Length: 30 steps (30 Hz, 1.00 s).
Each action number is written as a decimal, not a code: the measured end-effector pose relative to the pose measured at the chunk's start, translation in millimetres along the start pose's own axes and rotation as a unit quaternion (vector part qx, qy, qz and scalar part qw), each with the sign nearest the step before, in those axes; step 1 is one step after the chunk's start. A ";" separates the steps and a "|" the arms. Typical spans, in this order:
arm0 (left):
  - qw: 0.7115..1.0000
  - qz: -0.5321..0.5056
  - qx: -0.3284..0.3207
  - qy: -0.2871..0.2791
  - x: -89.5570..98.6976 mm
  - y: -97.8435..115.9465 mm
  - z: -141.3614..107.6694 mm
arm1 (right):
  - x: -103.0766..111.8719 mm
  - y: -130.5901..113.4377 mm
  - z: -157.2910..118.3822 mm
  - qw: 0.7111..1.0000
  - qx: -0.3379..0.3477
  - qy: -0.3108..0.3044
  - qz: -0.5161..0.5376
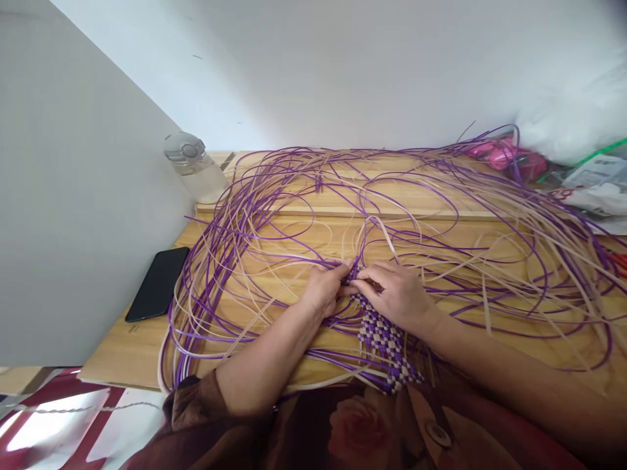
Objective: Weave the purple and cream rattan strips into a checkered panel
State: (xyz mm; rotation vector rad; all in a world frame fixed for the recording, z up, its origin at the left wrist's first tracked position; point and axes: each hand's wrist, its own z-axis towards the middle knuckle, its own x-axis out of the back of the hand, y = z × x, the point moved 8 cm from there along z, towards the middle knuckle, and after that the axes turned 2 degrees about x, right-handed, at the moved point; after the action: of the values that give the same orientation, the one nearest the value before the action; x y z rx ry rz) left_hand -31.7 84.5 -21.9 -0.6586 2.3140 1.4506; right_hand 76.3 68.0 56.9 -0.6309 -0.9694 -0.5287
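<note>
A woven strip of purple and beige strands, in a checked pattern, runs from the front of the table up to my hands. At its upper end, my left hand pinches the purple strands between thumb and fingers. From the right, my right hand is closed on strands at the same spot, its fingertips almost touching the left ones. Exactly which strand each hand grips is partly hidden by the fingers. Long loose purple strands and beige strands fan out to both sides and loop behind the hands.
A clear water bottle stands at the back left, against the wall. Near the table's left edge lies a black phone. Pink wrapped stuff and plastic bags sit at the back right, beside the strands.
</note>
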 end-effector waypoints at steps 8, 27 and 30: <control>1.000 -0.018 -0.014 -0.001 -0.1 0.5 1.3 | -0.1 0.3 3.8 0.993 -0.006 0.114 0.028; 0.998 -0.011 -0.055 0.017 1.8 4.1 1.8 | -23.6 8.7 -18.2 0.923 -0.141 0.041 0.354; 0.999 0.009 -0.042 0.009 2.5 2.7 3.3 | -28.9 13.3 -23.3 0.921 -0.162 0.029 0.352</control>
State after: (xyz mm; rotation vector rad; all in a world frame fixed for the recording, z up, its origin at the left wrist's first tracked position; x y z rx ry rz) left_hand -35.1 88.0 -22.6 -0.6790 2.2877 1.5645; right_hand 85.1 64.9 18.6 -1.1912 -0.5372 -0.0561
